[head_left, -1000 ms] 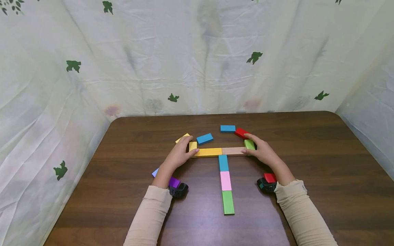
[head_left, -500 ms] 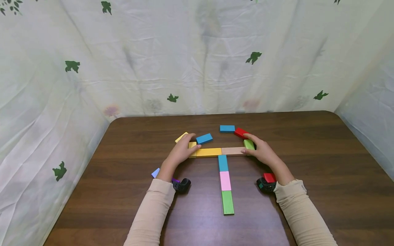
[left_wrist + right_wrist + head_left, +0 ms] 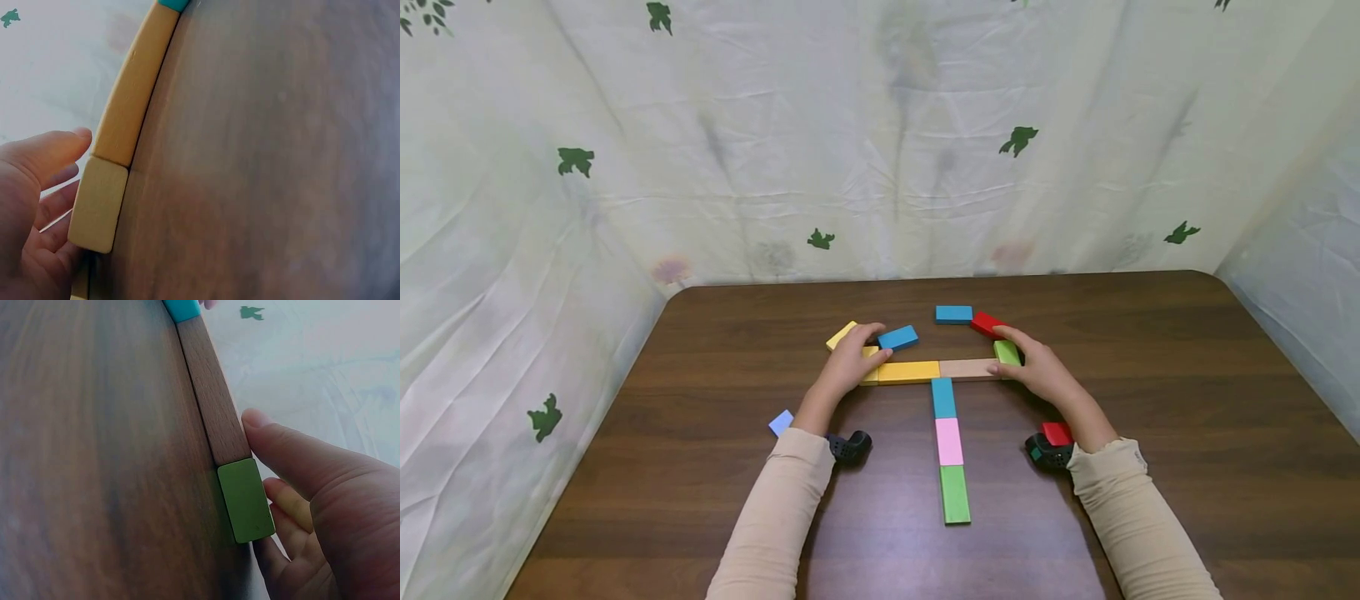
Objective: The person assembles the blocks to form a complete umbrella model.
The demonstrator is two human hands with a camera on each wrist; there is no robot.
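Observation:
My left hand (image 3: 850, 358) arches over the pale yellow block (image 3: 98, 205), its thumb and index fingertip spread beside the left end of a tilted blue block (image 3: 898, 337). The left wrist view shows that thumb apart from the pale yellow block. My right hand (image 3: 1041, 367) keeps its thumb and curled fingers about the green block (image 3: 246, 500), the thumb tip at the end of the bare wood block (image 3: 212, 387). Its index fingertip meets a red block (image 3: 987, 324). Between the hands, an orange-yellow block (image 3: 908, 372) and the wood block form a row.
A stem of teal (image 3: 943, 398), pink (image 3: 949, 442) and green (image 3: 955, 495) blocks runs down from the row. Farther back lies another blue block (image 3: 954, 315). A yellow block (image 3: 842, 335), a light blue block (image 3: 781, 422) and a second red block (image 3: 1057, 433) lie around the arms.
My left hand has slid right, off the pale yellow block and toward the tilted blue block; its forearm now covers the purple block. My right hand and the blocks have stayed put.

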